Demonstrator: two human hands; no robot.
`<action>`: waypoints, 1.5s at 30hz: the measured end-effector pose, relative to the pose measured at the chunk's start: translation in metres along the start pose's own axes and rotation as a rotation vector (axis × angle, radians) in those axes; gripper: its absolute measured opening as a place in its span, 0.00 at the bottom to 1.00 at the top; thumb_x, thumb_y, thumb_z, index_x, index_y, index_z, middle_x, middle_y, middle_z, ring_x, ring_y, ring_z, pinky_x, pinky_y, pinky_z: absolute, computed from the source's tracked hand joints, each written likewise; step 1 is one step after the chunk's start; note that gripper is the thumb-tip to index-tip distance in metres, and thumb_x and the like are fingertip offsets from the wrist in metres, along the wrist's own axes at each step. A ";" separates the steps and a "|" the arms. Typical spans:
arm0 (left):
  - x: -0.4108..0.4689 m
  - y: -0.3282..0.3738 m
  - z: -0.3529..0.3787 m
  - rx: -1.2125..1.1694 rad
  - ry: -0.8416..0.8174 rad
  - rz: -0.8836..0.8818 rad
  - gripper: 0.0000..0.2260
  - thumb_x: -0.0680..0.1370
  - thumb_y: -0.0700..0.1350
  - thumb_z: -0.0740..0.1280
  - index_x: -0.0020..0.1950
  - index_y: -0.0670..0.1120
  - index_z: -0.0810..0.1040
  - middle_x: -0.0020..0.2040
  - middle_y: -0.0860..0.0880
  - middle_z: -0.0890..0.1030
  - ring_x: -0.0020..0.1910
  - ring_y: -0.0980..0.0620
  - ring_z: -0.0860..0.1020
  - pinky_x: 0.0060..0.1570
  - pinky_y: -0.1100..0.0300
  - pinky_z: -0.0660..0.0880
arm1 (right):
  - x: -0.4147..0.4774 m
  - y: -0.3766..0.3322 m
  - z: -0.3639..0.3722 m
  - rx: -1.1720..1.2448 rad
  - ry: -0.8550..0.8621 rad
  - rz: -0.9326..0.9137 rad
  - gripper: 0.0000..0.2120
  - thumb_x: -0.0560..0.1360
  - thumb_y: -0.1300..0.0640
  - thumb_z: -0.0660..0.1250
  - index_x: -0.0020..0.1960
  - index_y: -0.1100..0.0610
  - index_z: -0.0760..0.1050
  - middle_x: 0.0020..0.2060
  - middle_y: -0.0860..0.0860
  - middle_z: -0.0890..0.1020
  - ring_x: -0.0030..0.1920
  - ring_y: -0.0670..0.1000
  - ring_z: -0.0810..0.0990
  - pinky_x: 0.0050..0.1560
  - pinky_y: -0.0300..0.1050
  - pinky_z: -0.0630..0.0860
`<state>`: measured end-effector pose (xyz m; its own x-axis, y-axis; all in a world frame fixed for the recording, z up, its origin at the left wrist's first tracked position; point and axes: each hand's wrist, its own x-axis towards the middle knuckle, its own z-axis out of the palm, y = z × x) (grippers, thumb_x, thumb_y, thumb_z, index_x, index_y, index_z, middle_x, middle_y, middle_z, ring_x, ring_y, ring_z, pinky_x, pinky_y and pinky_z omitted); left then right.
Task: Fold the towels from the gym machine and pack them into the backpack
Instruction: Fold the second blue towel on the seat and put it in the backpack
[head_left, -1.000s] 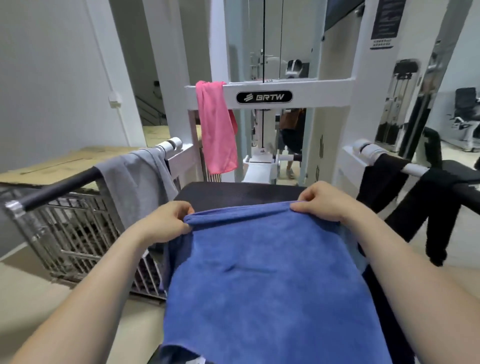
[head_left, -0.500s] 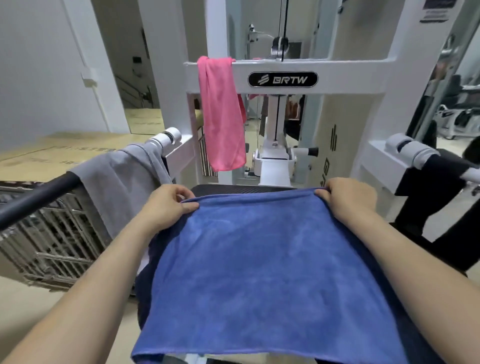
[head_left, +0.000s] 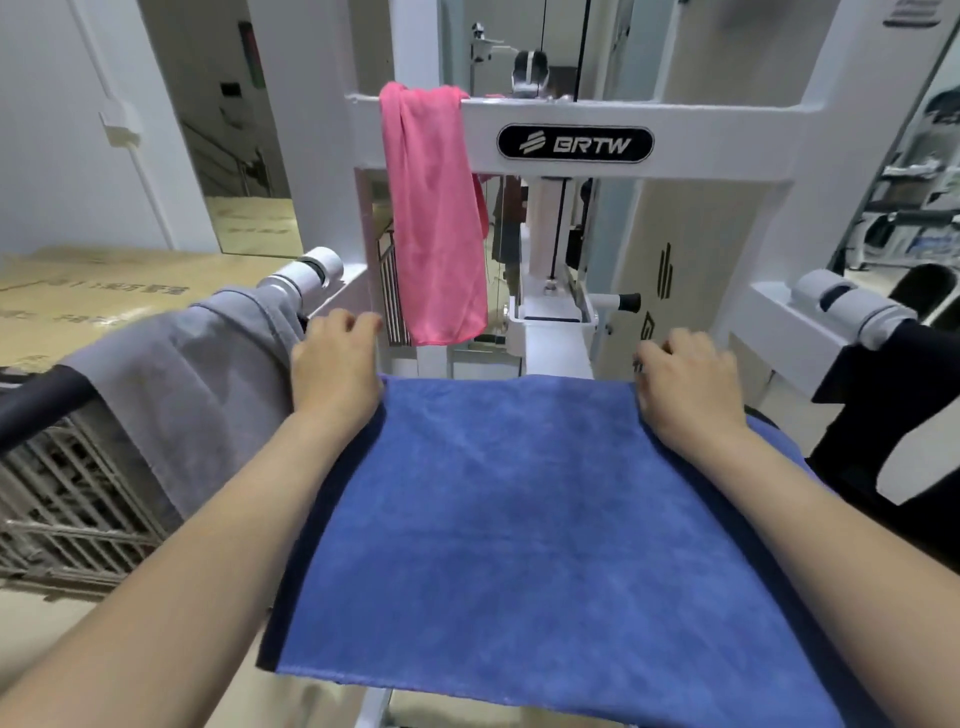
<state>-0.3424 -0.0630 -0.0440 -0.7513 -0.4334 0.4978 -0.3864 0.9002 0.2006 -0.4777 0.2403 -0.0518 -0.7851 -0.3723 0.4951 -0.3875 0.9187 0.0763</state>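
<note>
A blue towel (head_left: 519, 519) lies spread flat over the machine's dark seat pad (head_left: 291, 561), its far edge toward the white frame. My left hand (head_left: 335, 364) holds the towel's far left corner with curled fingers. At the far right corner, my right hand (head_left: 685, 379) holds it the same way. A pink towel (head_left: 434, 234) hangs from the white crossbar (head_left: 727, 140). A grey towel (head_left: 197, 384) is draped over the left handle bar. No backpack is in view.
Black cloth (head_left: 883, 415) hangs from the right handle (head_left: 852, 306). A metal wire cage (head_left: 67, 499) and flat cardboard (head_left: 104, 301) are at the left. The machine's white post and weight stack stand straight ahead behind the pad.
Both hands have moved forward and apart with the blue towel's far edge, stretching the towel flat over the seat pad. The view has moved closer to the frame.
</note>
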 end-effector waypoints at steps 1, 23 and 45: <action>-0.006 0.013 -0.002 -0.074 -0.040 0.097 0.18 0.71 0.36 0.67 0.60 0.47 0.77 0.57 0.43 0.77 0.58 0.39 0.73 0.51 0.44 0.74 | -0.004 -0.007 -0.002 0.133 -0.044 -0.064 0.10 0.77 0.55 0.61 0.55 0.56 0.77 0.49 0.56 0.74 0.52 0.59 0.73 0.46 0.49 0.70; -0.176 0.271 -0.019 -0.295 -0.281 0.733 0.15 0.76 0.56 0.56 0.54 0.52 0.77 0.51 0.50 0.75 0.49 0.46 0.73 0.41 0.52 0.74 | -0.037 0.143 -0.015 0.982 -0.618 0.392 0.13 0.77 0.50 0.66 0.60 0.51 0.77 0.44 0.50 0.80 0.37 0.49 0.73 0.41 0.41 0.71; -0.259 0.356 0.023 0.072 0.097 0.565 0.08 0.73 0.40 0.63 0.38 0.49 0.80 0.50 0.50 0.83 0.46 0.45 0.80 0.41 0.54 0.71 | -0.004 0.202 0.040 1.066 -0.406 0.374 0.19 0.78 0.50 0.65 0.31 0.57 0.66 0.30 0.55 0.71 0.32 0.51 0.69 0.30 0.43 0.64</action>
<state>-0.2976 0.3685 -0.1213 -0.8002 0.1227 0.5870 0.0228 0.9843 -0.1748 -0.5719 0.4227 -0.0727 -0.9552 -0.2958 0.0105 -0.1576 0.4785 -0.8638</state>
